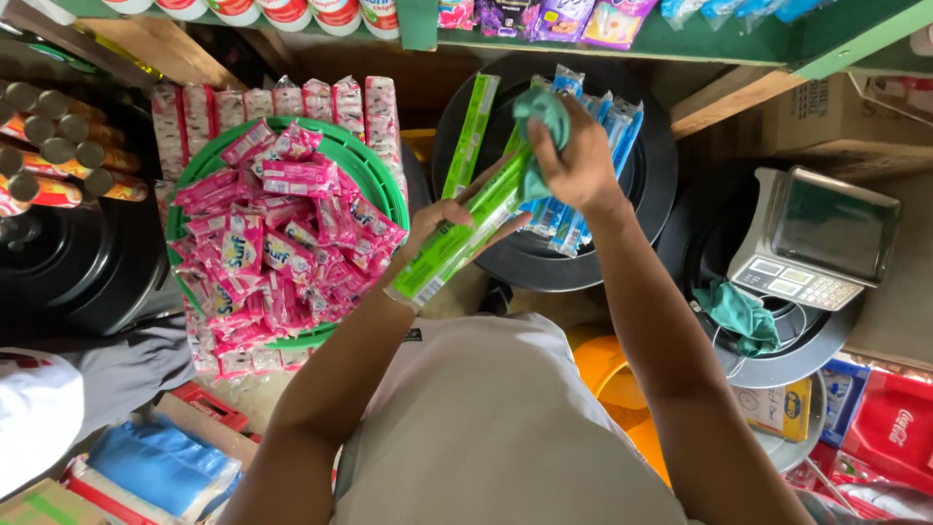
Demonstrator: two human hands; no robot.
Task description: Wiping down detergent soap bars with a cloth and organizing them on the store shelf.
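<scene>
Cloth (540,122) bunched in the right hand (580,160) is rubbing the long green packet (465,231), which the left hand (439,222) is pinching above the black bin lid (653,185). Pressing hard is risking the packet slipping free, judging by that light hold

**Where things lie around the hands**

The left hand (442,219) grips a long bar packet (466,228), with the right hand (578,156) pressing a cloth (539,117) onto its upper end. Behind them a round lid (651,175) carries another bar packet and a bundle of packets (593,146). Left of it sits a basket (384,180) heaped with sachets (277,243) (more sachets hang behind it). To the right a weighing scale (812,238) rests on another lid, a second cloth (743,316) just before it.
</scene>
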